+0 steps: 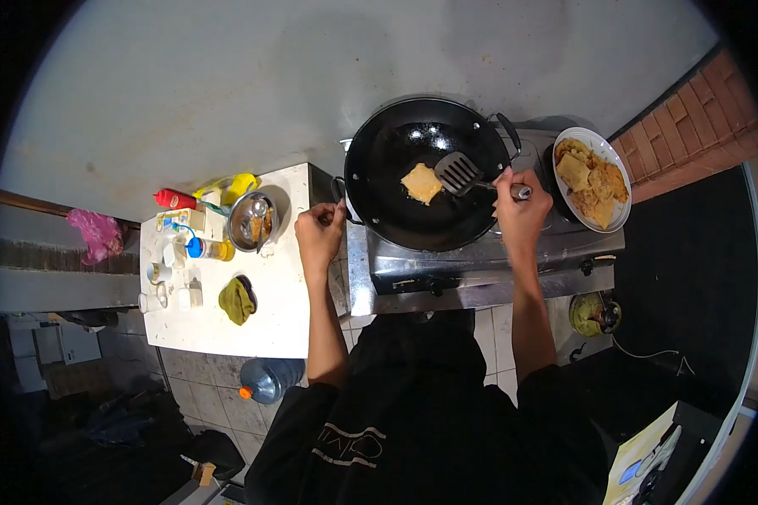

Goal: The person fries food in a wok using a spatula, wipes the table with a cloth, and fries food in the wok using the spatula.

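A black wok (396, 219) sits on the metal stove (463, 273). In it lies a golden, roughly square piece of food (422, 183). My right hand (522, 202) is closed round the handle of a slotted spatula (458, 173), whose blade is just right of the food. At the wok's left side, my left hand (320, 229) has its fingers closed on the wok's left handle (339, 189). Right of the wok, a white plate (624, 202) holds several browned pieces of food (588, 181).
The white table (282, 311) at left bears a metal bowl (242, 220), a red bottle (175, 199), a blue-capped oil bottle (215, 249) and a green cloth (236, 301). A large water bottle (272, 379) is below. A brick ledge (691, 126) borders the right.
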